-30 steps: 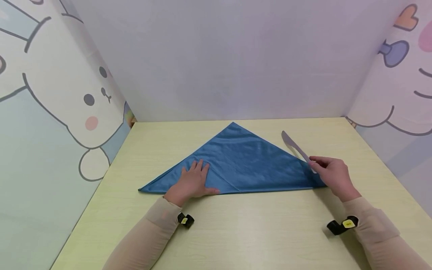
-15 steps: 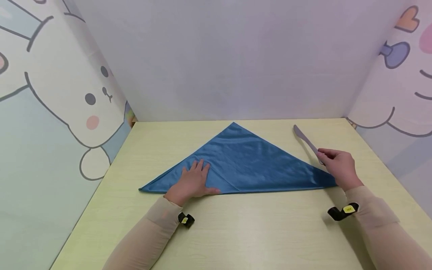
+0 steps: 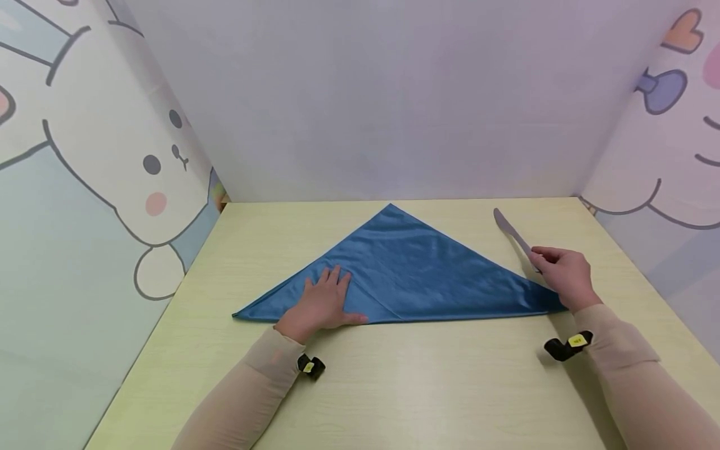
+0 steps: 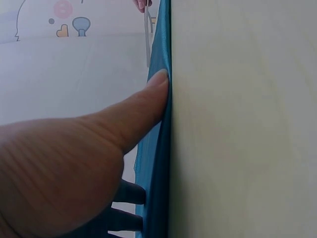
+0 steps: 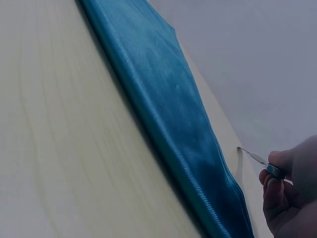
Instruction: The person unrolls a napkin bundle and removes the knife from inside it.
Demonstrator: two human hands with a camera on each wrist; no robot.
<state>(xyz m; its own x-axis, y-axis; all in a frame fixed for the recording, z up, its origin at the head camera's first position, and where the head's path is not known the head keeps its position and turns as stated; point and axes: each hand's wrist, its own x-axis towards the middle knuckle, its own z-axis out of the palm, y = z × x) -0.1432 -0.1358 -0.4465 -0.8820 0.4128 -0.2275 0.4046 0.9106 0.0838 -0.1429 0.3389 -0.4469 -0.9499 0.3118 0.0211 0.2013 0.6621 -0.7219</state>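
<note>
A blue cloth (image 3: 416, 269) lies folded into a wide triangle, its peak toward the back wall and its long edge toward the person. My left hand (image 3: 320, 303) rests on the cloth's left part with fingers spread; in the left wrist view the thumb (image 4: 143, 101) lies along the folded edge. By the cloth's right corner, my right hand (image 3: 565, 275) holds a table knife (image 3: 512, 234) by its handle, the blade pointing away to the back left. The right wrist view shows the knife (image 5: 255, 156) pinched between thumb and fingers, above the table. The right hand partly hides the cloth's right corner.
The pale wooden table (image 3: 427, 381) carries the cloth. A plain light wall (image 3: 394, 100) stands behind it, with cartoon-printed panels (image 3: 95, 150) on both sides. Each wrist wears a black camera strap (image 3: 568, 347).
My right hand has moved a little right and away from the person with the knife, whose blade now stands clear of the cloth's slanted edge. The left hand stays in place.
</note>
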